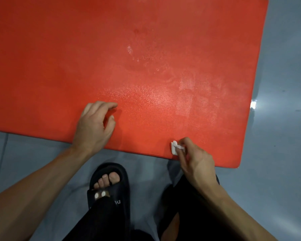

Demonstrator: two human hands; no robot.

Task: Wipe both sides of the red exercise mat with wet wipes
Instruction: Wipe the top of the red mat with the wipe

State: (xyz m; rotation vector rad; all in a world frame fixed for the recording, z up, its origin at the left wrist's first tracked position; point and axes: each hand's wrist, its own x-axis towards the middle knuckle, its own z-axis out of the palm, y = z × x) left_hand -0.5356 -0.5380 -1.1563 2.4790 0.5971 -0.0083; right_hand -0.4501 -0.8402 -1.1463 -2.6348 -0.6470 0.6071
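**Head view: wipe at the near edge of the red mat**

Head camera looks straight down on a red exercise mat [111,58] lying flat on a grey tiled floor [285,119]. The mat fills most of the picture; its near long edge runs across the lower middle, and its right end stops short of the picture's right side, with a rounded corner low on the right. Pale wet streaks and a sheen show on the mat's right half.

The right hand [196,164] is at the near edge of the mat, close to that corner. Its fingers are curled and pinch a small folded white wet wipe [175,147], which touches the mat surface just inside the edge.

The left hand [94,126] rests on the mat farther left, near the same edge. Its fingers are loosely curled and slightly spread, holding nothing; the fingertips look to touch the mat, with the heel of the hand over the edge.

Below the mat, a foot in a black slide sandal [109,186] stands on the floor between the forearms, and dark trousers [189,214] show at the bottom.
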